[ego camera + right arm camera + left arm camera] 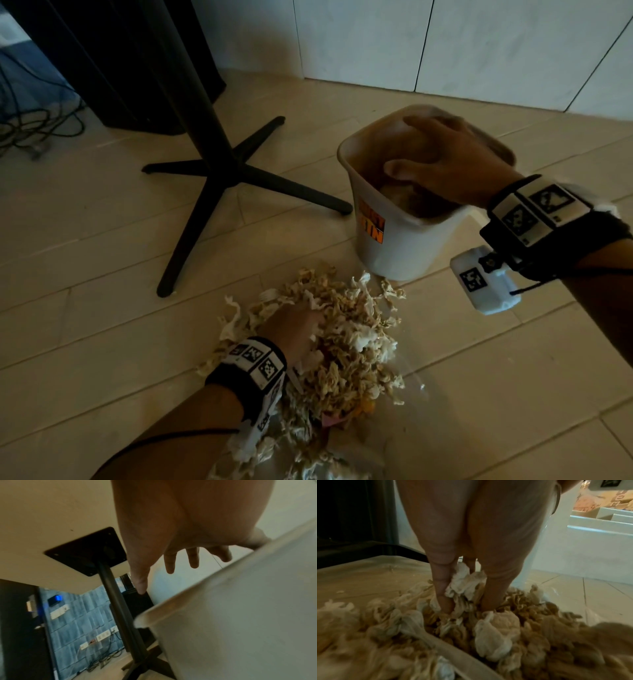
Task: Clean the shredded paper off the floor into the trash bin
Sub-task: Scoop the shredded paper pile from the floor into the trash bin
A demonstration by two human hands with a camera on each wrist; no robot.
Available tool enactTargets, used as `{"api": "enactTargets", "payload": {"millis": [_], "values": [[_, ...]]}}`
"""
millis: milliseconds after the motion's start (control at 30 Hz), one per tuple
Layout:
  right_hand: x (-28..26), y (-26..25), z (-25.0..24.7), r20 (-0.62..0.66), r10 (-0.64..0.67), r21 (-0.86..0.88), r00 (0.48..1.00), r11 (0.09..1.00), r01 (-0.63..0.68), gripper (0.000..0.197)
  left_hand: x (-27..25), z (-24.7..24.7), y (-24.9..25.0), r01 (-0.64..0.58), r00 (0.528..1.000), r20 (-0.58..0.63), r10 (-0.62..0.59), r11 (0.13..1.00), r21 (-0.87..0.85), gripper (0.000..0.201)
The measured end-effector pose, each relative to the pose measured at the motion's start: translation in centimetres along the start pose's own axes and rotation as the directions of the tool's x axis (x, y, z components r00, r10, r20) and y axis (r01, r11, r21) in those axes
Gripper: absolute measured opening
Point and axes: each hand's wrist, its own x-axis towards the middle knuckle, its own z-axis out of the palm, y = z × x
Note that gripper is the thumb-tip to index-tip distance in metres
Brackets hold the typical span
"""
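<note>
A heap of tan and white shredded paper [349, 346] lies on the tiled floor in front of me. My left hand [301, 322] is dug into its left side. In the left wrist view the thumb [442, 588] and fingers [496, 588] pinch a wad of the shreds [464, 585], their tips buried. The white trash bin [400, 246] with an orange label stands just beyond the heap and holds some paper. My right hand [421, 147] hovers over its mouth with spread fingers [171, 562], holding nothing, above the bin's rim [188, 596].
A black cross-shaped table base [219, 178] stands left of the bin, one foot close to it. A dark cabinet [137, 61] and loose cables [30, 133] are at the back left. The white wall [445, 44] runs behind the bin. Clear plastic film [412, 377] edges the heap.
</note>
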Motion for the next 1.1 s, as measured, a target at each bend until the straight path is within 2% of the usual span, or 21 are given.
{"api": "enactTargets", "payload": {"millis": [67, 133, 233, 267, 300, 333, 400, 467, 533, 600, 633, 733, 800, 867, 933, 1033, 1100], "values": [[-1.4, -0.6, -0.3, -0.100, -0.075, 0.058, 0.992, 0.995, 0.081, 0.068, -0.5, -0.3, -0.1, 0.000, 0.998, -0.058, -0.003, 0.999, -0.049, 0.031], [-3.5, -1.2, -0.4, -0.237, -0.189, 0.111, 0.953, 0.969, 0.220, 0.053, -1.1, -1.3, -0.5, 0.006, 0.993, -0.112, -0.022, 0.989, -0.145, 0.023], [-6.8, -1.9, 0.3, -0.404, -0.395, 0.110, 0.825, 0.874, 0.472, 0.030, -2.2, -3.0, -0.9, -0.029, 0.976, -0.218, -0.024, 0.971, -0.236, 0.019], [-7.7, -2.0, 1.0, -0.409, -0.445, 0.117, 0.796, 0.840, 0.530, 0.024, -2.5, -3.7, -0.9, -0.050, 0.965, -0.261, -0.018, 0.967, -0.251, 0.018], [-8.6, -2.1, 1.8, -0.384, -0.476, 0.151, 0.791, 0.813, 0.562, 0.020, -3.0, -4.2, -0.9, -0.073, 0.952, -0.305, -0.013, 0.961, -0.268, 0.016], [-9.4, -2.3, 2.8, -0.330, -0.482, 0.212, 0.811, 0.800, 0.562, 0.019, -3.3, -4.7, -0.8, -0.103, 0.937, -0.349, -0.005, 0.952, -0.289, 0.015], [-10.5, -2.5, 4.8, -0.154, -0.421, 0.357, 0.894, 0.820, 0.448, 0.030, -3.9, -5.6, -0.8, -0.173, 0.903, -0.429, 0.017, 0.929, -0.328, 0.015], [-11.2, -2.7, 7.0, 0.078, -0.278, 0.459, 0.957, 0.863, 0.213, 0.050, -4.4, -6.4, -0.5, -0.252, 0.863, -0.503, 0.052, 0.907, -0.338, 0.017], [-11.4, -2.8, 9.2, 0.234, -0.121, 0.542, 0.965, 0.840, -0.026, 0.069, -4.7, -7.1, 0.3, -0.318, 0.809, -0.582, 0.081, 0.893, -0.318, 0.021], [-11.6, -2.9, 10.9, 0.319, 0.012, 0.637, 0.948, 0.738, -0.224, 0.079, -5.1, -7.7, 1.6, -0.366, 0.755, -0.650, 0.086, 0.878, -0.309, 0.023], [-11.7, -3.0, 11.5, 0.352, 0.054, 0.686, 0.935, 0.665, -0.296, 0.076, -5.4, -7.8, 2.4, -0.388, 0.735, -0.672, 0.090, 0.869, -0.308, 0.023], [-11.8, -3.7, 12.4, 0.401, 0.108, 0.804, 0.910, 0.434, -0.406, 0.035, -5.8, -7.6, 4.6, -0.438, 0.717, -0.691, 0.091, 0.830, -0.346, 0.024], [-11.5, -3.6, 12.8, 0.448, 0.125, 0.849, 0.885, 0.252, -0.465, 0.046, -5.8, -7.0, 5.9, -0.464, 0.704, -0.706, 0.079, 0.803, -0.374, 0.025], [-11.2, -3.2, 12.9, 0.486, 0.119, 0.860, 0.866, 0.110, -0.498, 0.056, -5.8, -6.3, 7.0, -0.470, 0.689, -0.723, 0.044, 0.787, -0.400, 0.027], [-11.0, -2.6, 12.7, 0.508, 0.130, 0.856, 0.851, 0.033, -0.516, 0.063, -5.8, -5.7, 7.8, -0.458, 0.694, -0.720, -0.007, 0.768, -0.448, 0.029], [-10.7, -1.5, 12.5, 0.513, 0.172, 0.857, 0.841, -0.041, -0.514, 0.079, -5.9, -4.7, 8.6, -0.449, 0.730, -0.683, -0.029, 0.733, -0.511, 0.032], [-10.5, -1.0, 12.4, 0.502, 0.225, 0.861, 0.835, -0.044, -0.506, 0.068, -6.0, -3.8, 9.0, -0.454, 0.737, -0.675, 0.007, 0.746, -0.487, 0.028]]}}
